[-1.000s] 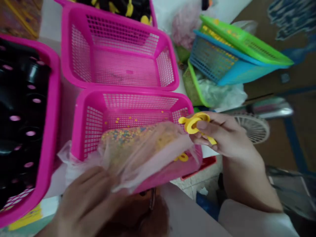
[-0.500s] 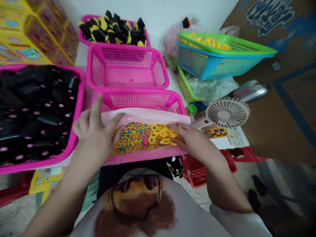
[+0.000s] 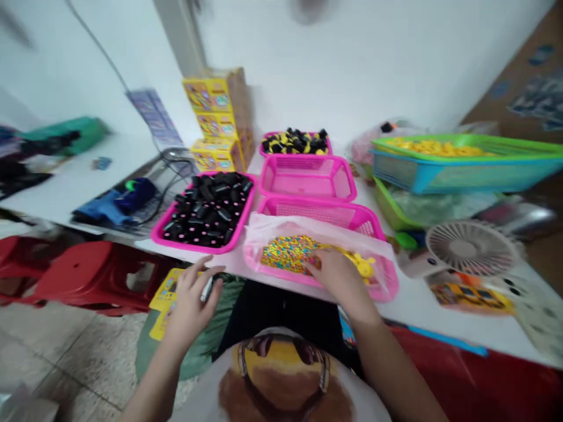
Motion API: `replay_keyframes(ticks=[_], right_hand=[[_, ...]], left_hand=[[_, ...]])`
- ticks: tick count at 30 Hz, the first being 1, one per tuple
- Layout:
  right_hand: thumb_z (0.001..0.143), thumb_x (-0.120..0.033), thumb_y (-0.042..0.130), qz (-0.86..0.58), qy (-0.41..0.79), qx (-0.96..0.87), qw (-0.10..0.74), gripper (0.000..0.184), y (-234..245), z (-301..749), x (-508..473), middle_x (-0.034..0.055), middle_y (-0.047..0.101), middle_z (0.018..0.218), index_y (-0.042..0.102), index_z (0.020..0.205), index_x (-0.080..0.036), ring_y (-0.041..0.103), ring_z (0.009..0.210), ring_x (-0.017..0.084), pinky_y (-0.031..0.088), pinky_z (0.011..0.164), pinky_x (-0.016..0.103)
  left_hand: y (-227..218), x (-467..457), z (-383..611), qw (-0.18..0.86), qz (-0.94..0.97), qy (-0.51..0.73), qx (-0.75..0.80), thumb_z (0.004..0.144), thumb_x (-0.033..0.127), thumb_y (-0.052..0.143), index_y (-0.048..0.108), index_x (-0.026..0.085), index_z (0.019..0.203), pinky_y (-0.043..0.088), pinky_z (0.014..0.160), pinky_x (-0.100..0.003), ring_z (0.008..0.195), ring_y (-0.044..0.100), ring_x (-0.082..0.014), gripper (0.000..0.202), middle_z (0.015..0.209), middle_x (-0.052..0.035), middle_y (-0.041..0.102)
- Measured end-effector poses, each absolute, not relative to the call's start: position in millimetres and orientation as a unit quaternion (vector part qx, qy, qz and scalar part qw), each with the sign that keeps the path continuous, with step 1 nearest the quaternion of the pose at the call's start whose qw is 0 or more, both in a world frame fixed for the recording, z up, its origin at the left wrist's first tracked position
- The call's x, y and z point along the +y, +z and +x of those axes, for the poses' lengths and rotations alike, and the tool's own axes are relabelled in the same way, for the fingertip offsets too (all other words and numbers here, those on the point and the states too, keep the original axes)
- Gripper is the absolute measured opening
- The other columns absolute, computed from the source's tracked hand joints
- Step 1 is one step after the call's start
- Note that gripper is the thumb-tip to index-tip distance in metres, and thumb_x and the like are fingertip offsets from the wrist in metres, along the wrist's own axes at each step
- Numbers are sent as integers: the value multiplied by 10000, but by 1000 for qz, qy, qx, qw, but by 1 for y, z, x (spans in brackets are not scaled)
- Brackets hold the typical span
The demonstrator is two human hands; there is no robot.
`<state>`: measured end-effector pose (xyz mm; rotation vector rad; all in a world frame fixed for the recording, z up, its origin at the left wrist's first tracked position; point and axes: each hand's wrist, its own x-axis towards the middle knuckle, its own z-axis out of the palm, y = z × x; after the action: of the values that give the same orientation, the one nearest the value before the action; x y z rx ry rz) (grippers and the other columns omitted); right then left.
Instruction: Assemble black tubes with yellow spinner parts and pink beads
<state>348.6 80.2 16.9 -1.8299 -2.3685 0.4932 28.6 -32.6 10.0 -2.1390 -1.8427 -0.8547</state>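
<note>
My left hand (image 3: 193, 305) is in front of the table edge with its fingers curled round a small black-and-white piece (image 3: 206, 288). My right hand (image 3: 336, 275) reaches into a pink tray lined with pale sheeting (image 3: 268, 223). Its fingertips are drawn together among small multicoloured beads (image 3: 284, 252), and what they pinch is hidden. Beside that hand lie yellow plastic pieces (image 3: 364, 265), one shaped like an animal head. To the left, a pink basket (image 3: 248, 214) is filled with black cylindrical pieces (image 3: 211, 205) with pink ends.
Pink baskets (image 3: 308, 176) stand behind the tray; the farthest holds black-and-yellow pieces (image 3: 297, 140). Stacked green and blue baskets (image 3: 396, 170) and a small fan (image 3: 470, 249) are on the right. Yellow boxes (image 3: 215, 126) rise at the back left; red stools (image 3: 79, 266) are below the table.
The view has swung left and back. My left hand has left the tray's side and now holds a small piece in front of the table. My right hand has shifted from the yellow pieces into the beads.
</note>
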Motion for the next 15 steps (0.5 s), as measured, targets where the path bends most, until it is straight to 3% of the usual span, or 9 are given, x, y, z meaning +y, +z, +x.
replay_keyframes(ticks=[4, 7, 12, 15], right_hand=[[887, -209, 699, -608, 168, -775, 41, 132, 1, 353, 98, 114, 805, 823, 826, 852, -202, 739, 751, 270, 493, 711, 346], [847, -144, 680, -595, 171, -785, 23, 194, -5, 364, 106, 84, 792, 744, 842, 817, -246, 728, 683, 258, 493, 678, 334], [834, -60, 611, -598, 147, -788, -8, 293, -13, 375, 110, 96, 819, 826, 857, 846, -220, 755, 727, 249, 524, 733, 316], [825, 13, 535, -611, 112, -783, -15, 406, -14, 380, 108, 147, 825, 939, 869, 912, -200, 770, 811, 282, 541, 806, 349]], left_hand=[[-3, -56, 5, 49, -704, -281, -650, 1044, 286, 500, 747, 244, 1084, 610, 967, -442, 1100, 748, -259, 254, 1213, -104, 773], [1, -65, -9, 27, -684, -275, -675, 1047, 329, 472, 758, 237, 1088, 610, 991, -437, 1087, 757, -257, 303, 1169, -100, 797], [14, -47, -38, 21, -654, -278, -703, 1015, 358, 487, 762, 237, 1092, 592, 1022, -443, 1071, 753, -267, 311, 1140, -86, 808], [18, -12, -57, 37, -619, -269, -737, 993, 340, 489, 726, 201, 1203, 537, 1092, -515, 1146, 722, -321, 346, 1222, -138, 774]])
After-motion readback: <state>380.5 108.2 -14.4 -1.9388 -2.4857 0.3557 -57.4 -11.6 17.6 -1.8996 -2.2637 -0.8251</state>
